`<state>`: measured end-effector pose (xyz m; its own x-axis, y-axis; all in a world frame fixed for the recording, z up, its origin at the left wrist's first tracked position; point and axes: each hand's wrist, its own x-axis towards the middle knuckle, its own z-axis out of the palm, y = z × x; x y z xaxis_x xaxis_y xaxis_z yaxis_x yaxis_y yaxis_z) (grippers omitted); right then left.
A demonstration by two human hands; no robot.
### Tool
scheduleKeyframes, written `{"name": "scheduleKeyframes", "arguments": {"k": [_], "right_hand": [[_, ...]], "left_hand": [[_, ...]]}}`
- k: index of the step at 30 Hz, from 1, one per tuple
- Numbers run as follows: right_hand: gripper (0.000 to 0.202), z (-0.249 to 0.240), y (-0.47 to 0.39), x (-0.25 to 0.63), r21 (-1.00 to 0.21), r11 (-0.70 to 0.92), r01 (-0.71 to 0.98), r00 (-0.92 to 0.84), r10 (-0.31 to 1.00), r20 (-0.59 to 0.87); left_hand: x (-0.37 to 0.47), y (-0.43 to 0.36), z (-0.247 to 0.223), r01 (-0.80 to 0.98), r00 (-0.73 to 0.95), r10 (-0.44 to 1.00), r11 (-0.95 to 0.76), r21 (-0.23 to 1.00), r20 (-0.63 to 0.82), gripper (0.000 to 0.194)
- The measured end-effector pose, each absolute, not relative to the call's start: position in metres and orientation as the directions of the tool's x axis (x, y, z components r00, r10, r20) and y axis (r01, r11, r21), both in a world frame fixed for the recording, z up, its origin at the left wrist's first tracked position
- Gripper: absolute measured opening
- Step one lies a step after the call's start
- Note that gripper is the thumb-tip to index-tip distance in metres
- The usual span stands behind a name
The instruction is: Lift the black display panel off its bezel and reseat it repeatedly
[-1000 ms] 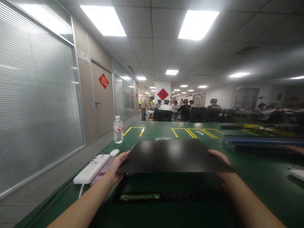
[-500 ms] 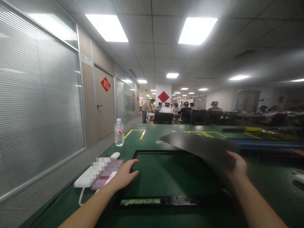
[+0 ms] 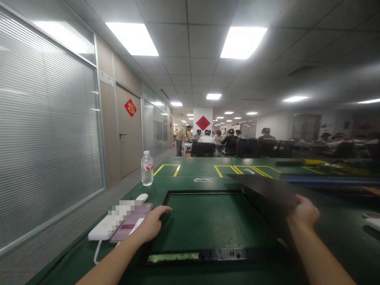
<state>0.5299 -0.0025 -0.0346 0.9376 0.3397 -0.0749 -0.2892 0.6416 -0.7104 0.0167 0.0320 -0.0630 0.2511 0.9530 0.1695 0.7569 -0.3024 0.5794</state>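
Note:
On the green table lies a black rectangular frame (image 3: 204,192), like a monitor bezel, with a strip of green circuit board (image 3: 173,257) along its near side. My left hand (image 3: 152,223) is at the frame's left side, a finger stretched over the rim; whether it presses on the rim I cannot tell. My right hand (image 3: 304,213) is closed on the edge of a thin dark sheet (image 3: 267,192). The sheet is raised and tilted over the frame's right side, hiding part of it. Blur hides the fingers under the sheet.
Left of the frame lie a phone (image 3: 130,223) and a white power strip-like block (image 3: 103,227) with a cable. A water bottle (image 3: 147,168) stands behind them. Yellow tape (image 3: 168,164) marks the far tabletop. A long blue bar (image 3: 320,179) lies right. Several people sit beyond.
The dark sheet has swung right and steeper with my right hand, uncovering more of the frame's far side. My left hand has drawn its thumb in, staying by the frame's left side.

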Motion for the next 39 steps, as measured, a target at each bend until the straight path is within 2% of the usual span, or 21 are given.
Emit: {"name": "scheduleKeyframes", "arguments": {"k": [3, 11, 18, 30, 35, 39], "right_hand": [[0.019, -0.027, -0.005, 0.525, -0.703, 0.66, -0.263, 0.962, 0.232, -0.142], [0.018, -0.02, -0.011, 0.516, -0.711, 0.668, -0.219, 0.976, 0.163, -0.148], [0.018, -0.029, -0.007, 0.516, -0.738, 0.649, -0.186, 0.981, 0.168, -0.099], [0.016, -0.04, -0.005, 0.511, -0.834, 0.5, -0.234, 0.966, 0.216, -0.142], [0.02, -0.052, 0.003, 0.521, -0.82, 0.467, -0.332, 0.938, 0.259, -0.232], [0.018, -0.059, 0.007, 0.525, -0.79, 0.466, -0.399, 0.916, 0.246, -0.317]], "left_hand": [[0.016, 0.033, -0.063, 0.753, 0.261, 0.947, -0.322, 0.573, 0.19, 0.071], [0.017, 0.032, -0.059, 0.761, 0.216, 0.951, -0.307, 0.571, 0.224, 0.072], [0.017, 0.034, -0.059, 0.772, 0.224, 0.95, -0.309, 0.555, 0.218, 0.07], [0.02, 0.028, -0.054, 0.773, 0.235, 0.945, -0.323, 0.546, 0.227, 0.064], [0.022, 0.028, -0.055, 0.775, 0.239, 0.949, -0.315, 0.548, 0.207, 0.065], [0.023, 0.028, -0.056, 0.774, 0.246, 0.947, -0.32, 0.547, 0.206, 0.065]]}}
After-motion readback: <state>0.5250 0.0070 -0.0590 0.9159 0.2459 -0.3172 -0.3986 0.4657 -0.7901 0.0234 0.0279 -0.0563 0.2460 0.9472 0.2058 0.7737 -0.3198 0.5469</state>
